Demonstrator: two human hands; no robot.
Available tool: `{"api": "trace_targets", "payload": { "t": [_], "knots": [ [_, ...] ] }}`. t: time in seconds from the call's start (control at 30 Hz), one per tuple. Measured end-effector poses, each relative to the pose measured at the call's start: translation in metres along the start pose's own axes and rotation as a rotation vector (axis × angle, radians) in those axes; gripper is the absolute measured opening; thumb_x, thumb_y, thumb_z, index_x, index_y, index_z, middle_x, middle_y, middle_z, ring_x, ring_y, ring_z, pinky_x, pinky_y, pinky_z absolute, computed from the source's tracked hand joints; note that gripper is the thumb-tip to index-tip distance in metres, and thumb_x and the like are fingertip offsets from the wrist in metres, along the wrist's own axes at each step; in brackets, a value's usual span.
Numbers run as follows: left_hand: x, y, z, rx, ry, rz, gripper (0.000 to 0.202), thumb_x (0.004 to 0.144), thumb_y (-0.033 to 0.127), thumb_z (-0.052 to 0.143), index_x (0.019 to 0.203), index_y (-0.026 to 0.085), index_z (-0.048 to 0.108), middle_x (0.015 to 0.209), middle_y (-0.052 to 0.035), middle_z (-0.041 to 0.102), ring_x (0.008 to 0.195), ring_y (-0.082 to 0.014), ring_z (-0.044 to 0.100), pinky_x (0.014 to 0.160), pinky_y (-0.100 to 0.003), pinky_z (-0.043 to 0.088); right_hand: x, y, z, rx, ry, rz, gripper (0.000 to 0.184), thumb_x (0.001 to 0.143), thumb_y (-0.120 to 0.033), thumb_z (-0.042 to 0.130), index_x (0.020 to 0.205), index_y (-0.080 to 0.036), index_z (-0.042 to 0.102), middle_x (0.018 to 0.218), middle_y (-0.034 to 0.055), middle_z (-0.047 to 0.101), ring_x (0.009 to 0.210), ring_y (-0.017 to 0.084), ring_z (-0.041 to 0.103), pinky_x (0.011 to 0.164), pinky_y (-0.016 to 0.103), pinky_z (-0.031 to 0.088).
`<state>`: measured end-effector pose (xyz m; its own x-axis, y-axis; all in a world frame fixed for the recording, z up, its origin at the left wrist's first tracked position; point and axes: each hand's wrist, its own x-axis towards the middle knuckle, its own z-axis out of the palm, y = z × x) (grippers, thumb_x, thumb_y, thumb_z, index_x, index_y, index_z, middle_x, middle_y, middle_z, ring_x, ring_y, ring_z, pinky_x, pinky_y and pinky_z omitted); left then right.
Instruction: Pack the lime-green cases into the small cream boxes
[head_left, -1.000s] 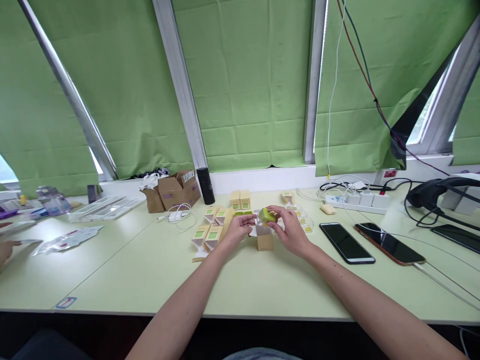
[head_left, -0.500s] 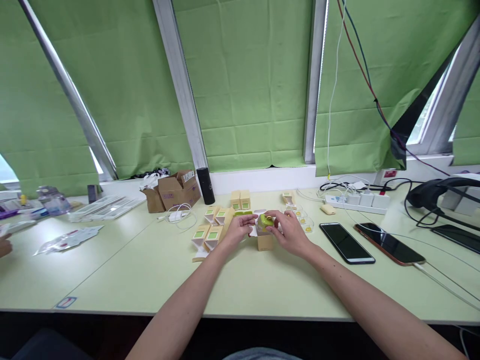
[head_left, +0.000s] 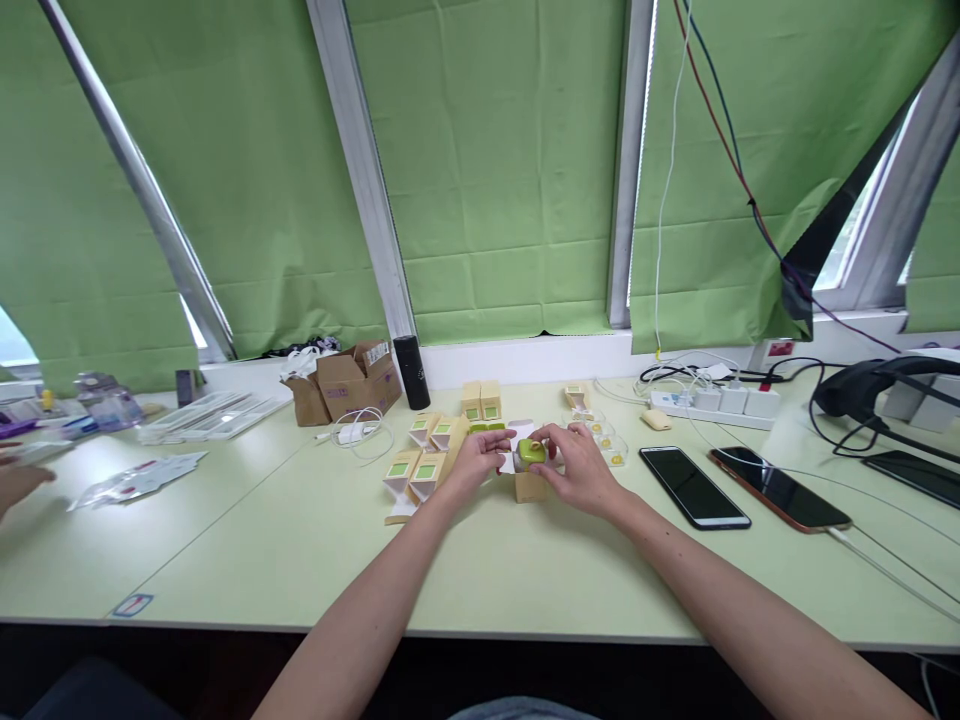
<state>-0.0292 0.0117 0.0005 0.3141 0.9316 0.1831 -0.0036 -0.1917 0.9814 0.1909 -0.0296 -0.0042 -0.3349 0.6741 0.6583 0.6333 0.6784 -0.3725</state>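
My right hand (head_left: 581, 468) pinches a small rounded green object (head_left: 532, 452) just above a small open tan carton (head_left: 530, 488). Its exact kind I cannot make out. On the carton's left, my left hand (head_left: 478, 458) has its fingers stretched out and apart, close to the raised white flaps; whether it touches them I cannot tell. Several similar open cartons (head_left: 426, 470) with green panels lie left of that hand. Behind it, more green pieces (head_left: 487, 427) show in part. Clear plastic cups (head_left: 613, 448) with yellow spots are beyond my right hand.
Two phones (head_left: 694, 486) lie to the right, with a power strip (head_left: 712, 405) and cables behind them. Further back stand tan boxes (head_left: 481, 400), a black cylinder (head_left: 411, 372) and a brown cardboard box (head_left: 356, 382). Another person's hand (head_left: 19, 485) reaches in at far left.
The green object in my right hand has turned more level and sunk slightly toward the carton. My left hand has hardly moved. The other person's hand has come further in.
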Motion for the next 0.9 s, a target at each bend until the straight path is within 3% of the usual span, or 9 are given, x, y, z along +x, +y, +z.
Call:
{"api": "trace_targets", "payload": {
  "t": [0.43, 0.6, 0.9],
  "knots": [
    [-0.001, 0.002, 0.003, -0.016, 0.040, -0.002, 0.058, 0.056, 0.007, 0.062, 0.112, 0.009, 0.079, 0.089, -0.0082, 0.070, 0.080, -0.0159, 0.062, 0.065, -0.023, 0.045, -0.001, -0.003, 0.003, -0.028, -0.033, -0.026, 0.020, 0.089, -0.026, 0.067, 0.106, -0.024, 0.056, 0.091, 0.0018, 0.069, 0.084, 0.023, 0.061, 0.085, 0.038, 0.034],
    [-0.001, 0.002, 0.004, -0.011, 0.051, -0.002, 0.057, 0.056, 0.007, 0.063, 0.111, 0.010, 0.079, 0.090, -0.0085, 0.070, 0.083, -0.0160, 0.062, 0.066, -0.023, 0.046, 0.000, -0.002, 0.006, -0.038, -0.026, -0.046, 0.005, 0.100, -0.026, 0.056, 0.103, -0.024, 0.059, 0.091, 0.0029, 0.070, 0.085, 0.022, 0.061, 0.084, 0.037, 0.034],
    [-0.002, 0.003, 0.004, 0.004, 0.052, 0.002, 0.058, 0.056, 0.008, 0.063, 0.113, 0.010, 0.078, 0.092, -0.0090, 0.070, 0.089, -0.0179, 0.062, 0.067, -0.023, 0.045, 0.004, 0.003, 0.015, -0.044, 0.013, 0.017, 0.014, 0.105, -0.024, 0.050, 0.098, -0.024, 0.061, 0.085, 0.0010, 0.069, 0.081, 0.020, 0.060, 0.081, 0.035, 0.033]
  ]
}}
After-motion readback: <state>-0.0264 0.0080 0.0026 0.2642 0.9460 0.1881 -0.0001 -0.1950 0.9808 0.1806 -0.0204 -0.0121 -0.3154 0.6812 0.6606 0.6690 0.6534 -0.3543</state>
